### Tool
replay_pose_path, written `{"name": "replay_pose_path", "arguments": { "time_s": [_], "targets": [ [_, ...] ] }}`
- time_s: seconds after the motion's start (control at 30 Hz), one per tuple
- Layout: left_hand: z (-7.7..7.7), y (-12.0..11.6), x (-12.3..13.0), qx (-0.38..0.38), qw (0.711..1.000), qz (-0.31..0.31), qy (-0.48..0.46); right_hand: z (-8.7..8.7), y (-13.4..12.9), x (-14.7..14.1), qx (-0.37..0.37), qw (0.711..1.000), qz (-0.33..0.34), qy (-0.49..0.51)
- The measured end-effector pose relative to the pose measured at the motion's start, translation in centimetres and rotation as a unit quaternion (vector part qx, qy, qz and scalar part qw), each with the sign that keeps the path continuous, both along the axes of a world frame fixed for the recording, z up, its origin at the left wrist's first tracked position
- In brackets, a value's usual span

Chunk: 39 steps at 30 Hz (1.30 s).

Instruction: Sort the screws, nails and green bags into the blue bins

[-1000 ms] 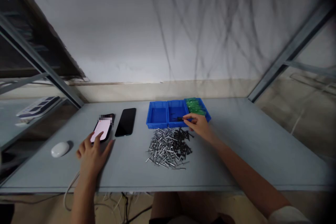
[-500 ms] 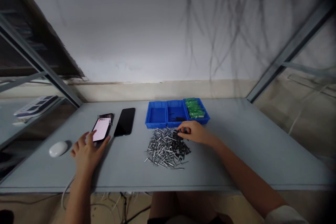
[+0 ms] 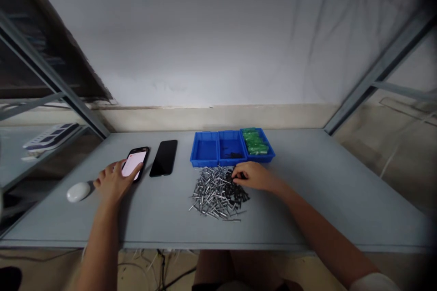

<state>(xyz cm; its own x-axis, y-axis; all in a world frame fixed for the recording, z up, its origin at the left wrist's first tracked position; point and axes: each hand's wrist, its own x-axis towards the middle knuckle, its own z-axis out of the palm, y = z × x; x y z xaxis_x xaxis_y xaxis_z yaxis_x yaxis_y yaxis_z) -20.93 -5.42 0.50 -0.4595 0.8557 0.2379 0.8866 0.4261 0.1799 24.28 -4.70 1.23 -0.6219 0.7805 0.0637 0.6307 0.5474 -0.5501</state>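
Observation:
My left hand (image 3: 114,182) lies with spread fingers at the lower left edge of a phone with a lit screen (image 3: 135,163), its thumb over the screen. Curled at the right side of a pile of silver metal pins (image 3: 213,193) and black screws (image 3: 239,193) is my right hand (image 3: 252,175), thumb and fingertips drawn together; what lies between them is too small to make out. Behind the pile stand three joined blue trays: the left tray (image 3: 205,148) is bare, the middle tray (image 3: 232,138) holds a few black screws, and the right one holds green packets (image 3: 254,141).
A dark phone (image 3: 164,158) lies between the lit phone and the trays. A white mouse (image 3: 78,192) sits at the left of the table (image 3: 164,218). Metal frame posts rise at both sides, a wall stands behind, and cables hang below the front edge.
My left hand has shifted, its thumb now over the lit phone, which is turned slightly more upright. My right hand stays at the black screws, its fingers a little more closed. The view has shifted slightly.

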Motion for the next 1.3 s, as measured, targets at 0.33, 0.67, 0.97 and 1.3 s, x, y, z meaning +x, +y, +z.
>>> {"name": "replay_pose_path", "arguments": {
  "time_s": [0.33,0.67,0.97,1.3],
  "targets": [
    [-0.3,0.1,-0.7,-0.056,0.998,-0.009,-0.019,-0.1,0.2,0.2,-0.001,1.000,0.021,0.010],
    [-0.2,0.2,0.0,-0.071,0.997,-0.004,-0.010,0.1,0.3,0.8,-0.008,0.999,0.044,0.001],
    [-0.3,0.2,-0.1,-0.065,0.998,-0.004,-0.018,-0.1,0.5,1.6,-0.012,0.999,0.047,-0.008],
    [-0.7,-0.1,-0.4,-0.048,0.998,-0.015,-0.033,0.3,0.0,0.8,0.016,1.000,0.011,-0.021]
  ]
}}
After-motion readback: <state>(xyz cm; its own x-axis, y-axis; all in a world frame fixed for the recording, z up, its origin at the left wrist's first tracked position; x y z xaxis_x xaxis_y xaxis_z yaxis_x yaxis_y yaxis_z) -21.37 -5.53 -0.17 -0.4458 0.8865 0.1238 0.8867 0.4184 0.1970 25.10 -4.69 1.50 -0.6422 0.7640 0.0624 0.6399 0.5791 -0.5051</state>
